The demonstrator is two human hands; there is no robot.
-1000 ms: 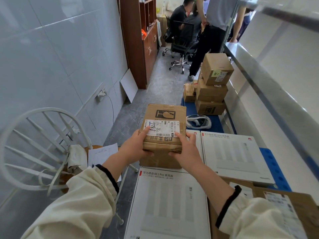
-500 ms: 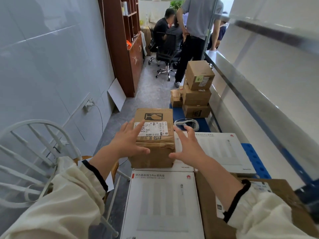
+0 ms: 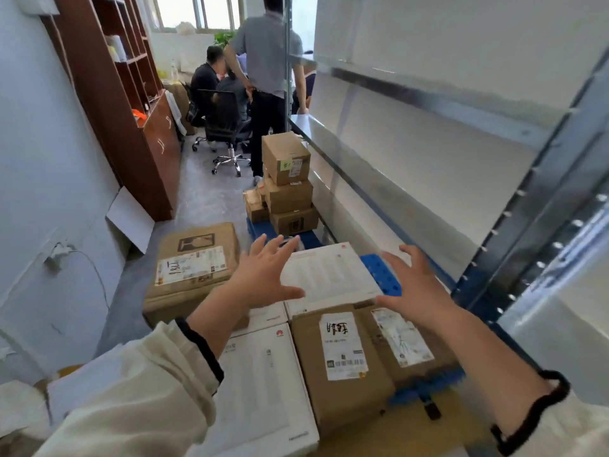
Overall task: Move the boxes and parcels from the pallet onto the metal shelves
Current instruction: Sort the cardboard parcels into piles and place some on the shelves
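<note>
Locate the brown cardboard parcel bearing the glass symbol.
The brown cardboard parcel lies left of centre in the head view, left of the left hand and the flat white box.

Pale tiled wall (image 3: 49, 159), brown wooden bookcase (image 3: 131, 110), grey floor (image 3: 204, 192), black office chair (image 3: 227, 127), bright far window (image 3: 197, 11)

A red Huawei logo (image 3: 279, 332) stands on the near white box (image 3: 263, 390). The left brown parcel (image 3: 201, 285) bears a fragile-glass sign (image 3: 196, 242) and a label (image 3: 191, 267) with handwritten digits (too blurred to read).
</note>
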